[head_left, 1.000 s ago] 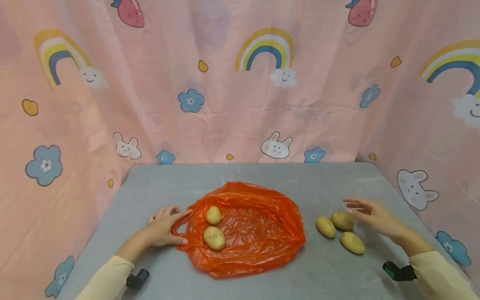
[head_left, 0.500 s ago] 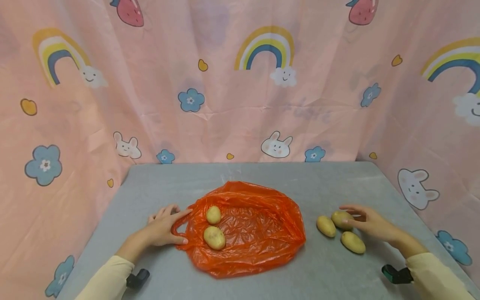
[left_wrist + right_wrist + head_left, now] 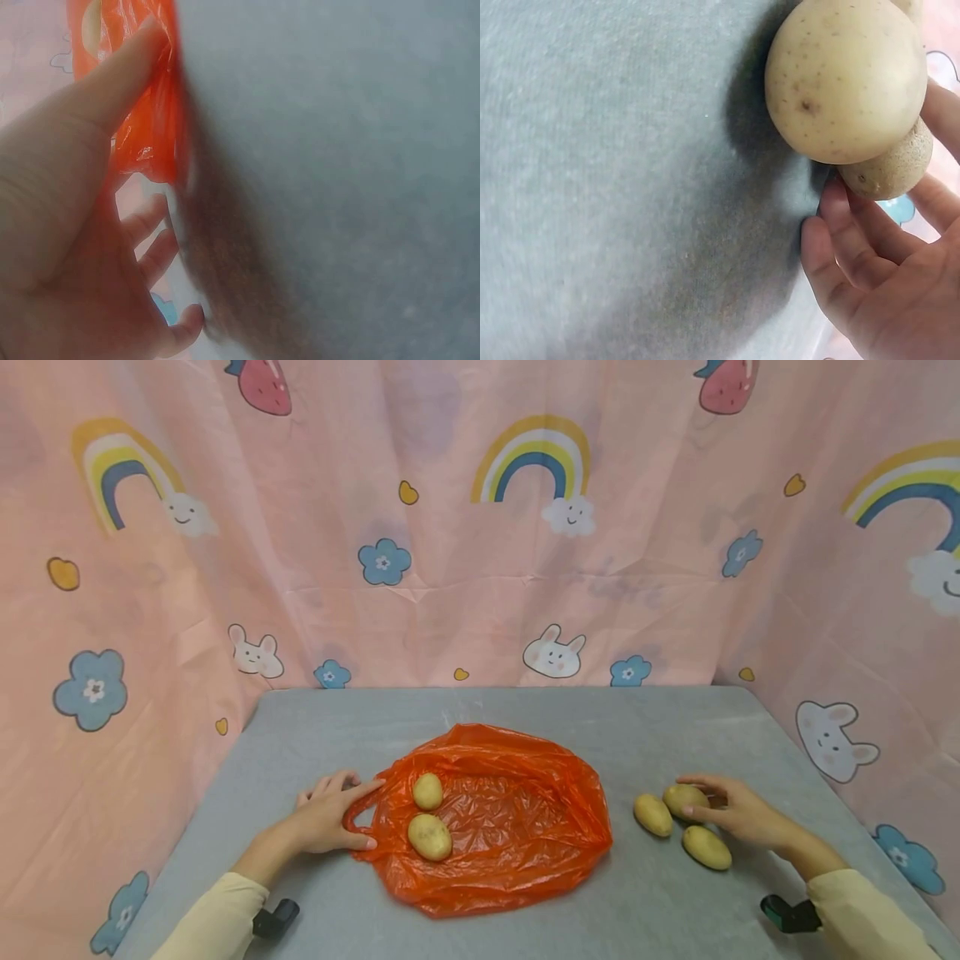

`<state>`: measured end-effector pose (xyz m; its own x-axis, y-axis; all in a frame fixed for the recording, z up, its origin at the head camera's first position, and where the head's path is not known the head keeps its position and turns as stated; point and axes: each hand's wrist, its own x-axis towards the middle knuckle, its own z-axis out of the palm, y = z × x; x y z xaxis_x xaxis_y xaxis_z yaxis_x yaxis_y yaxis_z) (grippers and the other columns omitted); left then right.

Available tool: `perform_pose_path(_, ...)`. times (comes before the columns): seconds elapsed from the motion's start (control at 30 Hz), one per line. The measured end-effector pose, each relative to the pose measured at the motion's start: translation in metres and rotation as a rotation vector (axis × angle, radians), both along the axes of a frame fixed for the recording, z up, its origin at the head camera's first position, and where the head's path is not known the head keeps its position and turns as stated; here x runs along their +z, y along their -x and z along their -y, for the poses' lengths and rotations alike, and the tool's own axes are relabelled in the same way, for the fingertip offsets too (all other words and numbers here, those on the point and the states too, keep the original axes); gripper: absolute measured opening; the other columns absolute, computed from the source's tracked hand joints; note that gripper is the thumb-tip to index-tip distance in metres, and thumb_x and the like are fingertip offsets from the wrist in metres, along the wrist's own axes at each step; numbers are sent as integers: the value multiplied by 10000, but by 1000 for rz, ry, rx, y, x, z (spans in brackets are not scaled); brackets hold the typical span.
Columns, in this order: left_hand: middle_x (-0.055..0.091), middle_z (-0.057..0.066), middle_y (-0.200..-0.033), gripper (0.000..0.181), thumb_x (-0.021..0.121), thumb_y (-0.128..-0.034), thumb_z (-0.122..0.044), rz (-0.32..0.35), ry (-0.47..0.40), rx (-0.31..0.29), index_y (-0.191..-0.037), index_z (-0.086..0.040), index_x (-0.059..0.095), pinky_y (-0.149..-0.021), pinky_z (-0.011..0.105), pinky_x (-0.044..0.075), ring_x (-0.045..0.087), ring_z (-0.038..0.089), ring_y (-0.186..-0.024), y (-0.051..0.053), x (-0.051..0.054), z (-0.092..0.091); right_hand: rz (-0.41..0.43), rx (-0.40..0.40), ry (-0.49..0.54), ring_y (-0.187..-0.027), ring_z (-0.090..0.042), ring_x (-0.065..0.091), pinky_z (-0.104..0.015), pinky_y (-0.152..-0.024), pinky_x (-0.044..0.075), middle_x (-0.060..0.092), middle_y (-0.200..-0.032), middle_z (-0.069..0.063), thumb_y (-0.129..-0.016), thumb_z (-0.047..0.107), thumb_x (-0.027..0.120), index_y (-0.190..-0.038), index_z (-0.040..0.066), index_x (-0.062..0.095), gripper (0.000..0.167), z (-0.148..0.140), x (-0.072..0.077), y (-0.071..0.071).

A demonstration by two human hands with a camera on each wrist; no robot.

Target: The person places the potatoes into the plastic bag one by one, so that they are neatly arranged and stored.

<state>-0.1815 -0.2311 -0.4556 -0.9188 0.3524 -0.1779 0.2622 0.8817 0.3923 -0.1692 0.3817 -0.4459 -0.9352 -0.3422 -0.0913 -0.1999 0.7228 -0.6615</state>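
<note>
A red plastic bag (image 3: 510, 889) lies spread on the table, two potatoes (image 3: 430, 837) resting on its left part. At its left edge, my left hand (image 3: 326, 818) touches the handle with thumb and index finger, the other fingers loosely bent; the left wrist view shows the thumb on the red plastic (image 3: 142, 142). Right of the bag are three potatoes. My right hand (image 3: 742, 814) has thumb and fingers around the rear one (image 3: 684, 800). In the right wrist view, a nearer potato (image 3: 847, 82) partly hides the one (image 3: 892, 169) between my fingers (image 3: 855, 232).
The other two loose potatoes lie close by, one at the left (image 3: 652, 815) and one in front (image 3: 707, 847). A pink patterned curtain (image 3: 465, 552) hangs behind and at both sides of the grey table (image 3: 645, 910).
My right hand has moved down and left onto the rear potato, its thumb and fingers closing around it. The left hand and the bag have stayed in place.
</note>
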Motion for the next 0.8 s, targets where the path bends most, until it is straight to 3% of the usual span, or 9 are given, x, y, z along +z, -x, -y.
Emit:
perform_pose_path(0.13, 417, 143, -1475, 888, 839, -745, -535, 2, 3, 0, -1514, -280, 476, -893, 555, 315, 377, 395, -1313, 0, 0, 0, 3, 4, 15, -944, 68, 595, -236, -745, 528, 551, -1352, -361, -982, 172, 657, -1395, -113, 505, 525, 0, -1, 0)
perform_pose_path(0.53, 421, 139, -1472, 891, 840, -742, -536, 1, 2, 4, -1515, -282, 475, -901, 559, 315, 380, 392, -1314, -1, 2, -1, 16, 19, 72, -922, 105, 598, -235, -734, 540, 566, -1296, -375, -992, 140, 636, -1380, -157, 483, 512, 3, 1, -1)
perform_pose_path(0.63, 421, 138, -1472, 889, 841, -742, -532, 4, 3, 6, -1513, -282, 477, -893, 547, 316, 382, 390, -1311, -2, 2, -1, 19, 12, 62, -915, 63, 623, -236, -729, 539, 587, -1277, -356, -990, 141, 640, -1382, -154, 481, 516, 3, 1, -1)
perform_pose_path(0.8, 417, 139, -1473, 888, 839, -745, -533, 10, 5, 4, -1516, -286, 472, -890, 543, 316, 379, 393, -1314, -2, 3, -1, 3, -41, -10, -943, -134, 659, -241, -728, 516, 602, -1284, -317, -988, 197, 651, -1392, -109, 496, 530, 2, 4, 0)
